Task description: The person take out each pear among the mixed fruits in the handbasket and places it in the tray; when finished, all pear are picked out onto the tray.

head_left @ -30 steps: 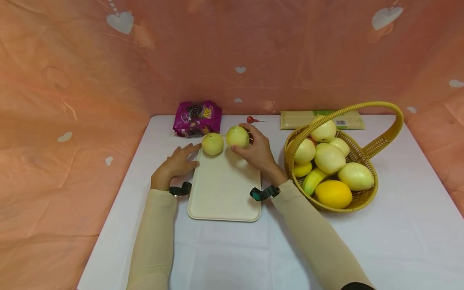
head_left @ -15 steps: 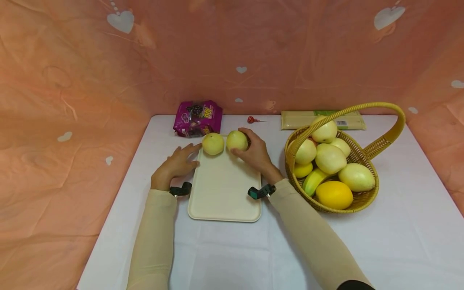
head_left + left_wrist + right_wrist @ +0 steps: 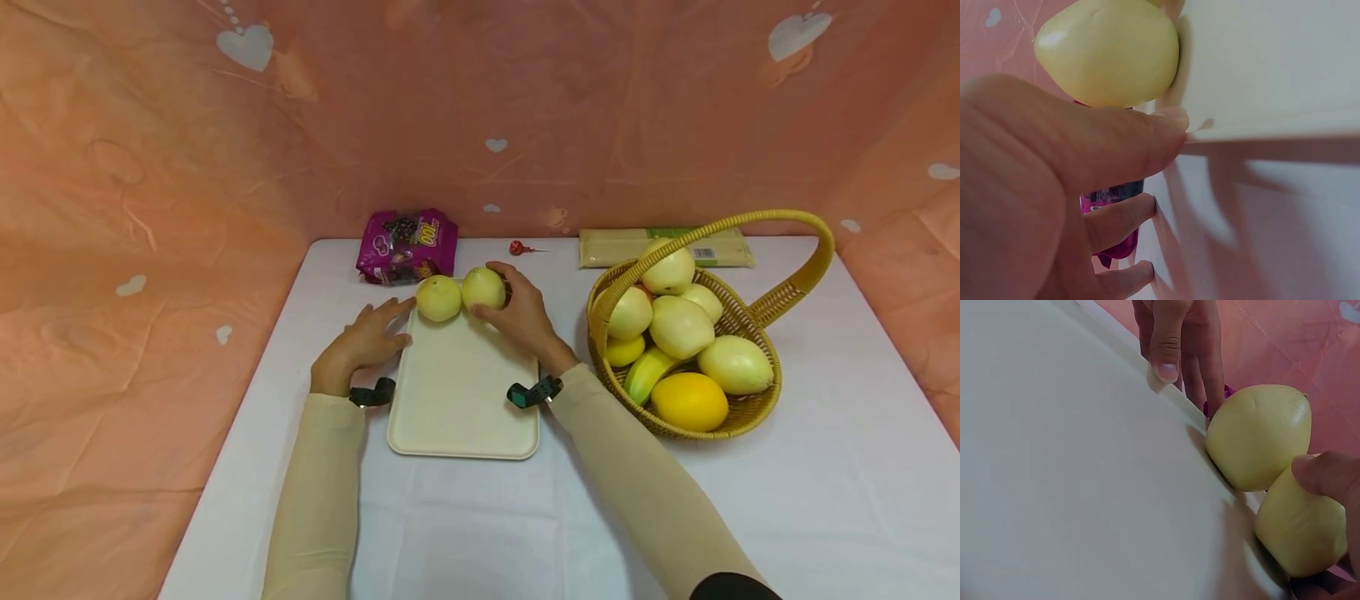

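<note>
Two pale yellow-green pears stand side by side at the far end of a cream tray (image 3: 465,392). My right hand (image 3: 522,314) grips the right pear (image 3: 482,287), thumb on the near side and fingers behind it. In the right wrist view that pear (image 3: 1300,528) looks to be touching the left pear (image 3: 1260,434). My left hand (image 3: 365,340) rests at the tray's left edge with fingers spread, its thumb on the rim in the left wrist view. The left pear (image 3: 1110,53) sits just beyond that thumb, not held.
A wicker basket (image 3: 768,400) of pears, a banana and yellow fruit stands right of the tray, its handle arching up. Behind lie a purple snack bag (image 3: 408,247), a small red item with a thin point (image 3: 517,248) and a flat beige packet (image 3: 611,248).
My right hand has lowered the right pear and moved it left, up against the left pear. My left hand and the tray have stayed in place.
</note>
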Demonstrator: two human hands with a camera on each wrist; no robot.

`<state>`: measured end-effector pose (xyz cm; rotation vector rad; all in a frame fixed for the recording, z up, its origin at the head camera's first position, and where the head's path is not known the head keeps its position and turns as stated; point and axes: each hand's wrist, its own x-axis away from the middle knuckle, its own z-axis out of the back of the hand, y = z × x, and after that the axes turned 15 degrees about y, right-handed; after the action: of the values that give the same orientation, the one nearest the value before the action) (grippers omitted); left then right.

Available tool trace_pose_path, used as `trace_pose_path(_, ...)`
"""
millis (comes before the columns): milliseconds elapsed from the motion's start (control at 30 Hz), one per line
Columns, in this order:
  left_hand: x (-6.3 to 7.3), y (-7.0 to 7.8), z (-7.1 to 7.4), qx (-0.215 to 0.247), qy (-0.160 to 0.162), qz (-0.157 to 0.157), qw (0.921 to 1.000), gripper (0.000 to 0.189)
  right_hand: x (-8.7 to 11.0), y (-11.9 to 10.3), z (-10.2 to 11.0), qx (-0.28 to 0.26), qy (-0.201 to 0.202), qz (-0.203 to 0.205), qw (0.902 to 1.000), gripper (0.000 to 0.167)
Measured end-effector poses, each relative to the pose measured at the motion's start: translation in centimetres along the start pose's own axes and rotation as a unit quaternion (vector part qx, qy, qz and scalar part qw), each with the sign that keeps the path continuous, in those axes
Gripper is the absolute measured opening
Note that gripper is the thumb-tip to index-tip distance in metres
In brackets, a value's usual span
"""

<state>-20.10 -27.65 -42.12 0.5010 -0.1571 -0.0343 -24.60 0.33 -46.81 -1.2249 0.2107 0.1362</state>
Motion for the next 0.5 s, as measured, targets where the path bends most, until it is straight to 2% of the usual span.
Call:
trace_pose_path(300,0.0,0.0,0.1,0.001,0.0,-0.006,1.0,0.072,0.5,-0.4,0.5,0.039,0.001,0.014,0.9991,0.084)
trace_pose_path(500,-0.1,0.0,0.0,0.001,-0.002,0.001,1.0,0.073,1.5,-0.8,0.8,0.056,0.039,0.042,0.9968,0.08)
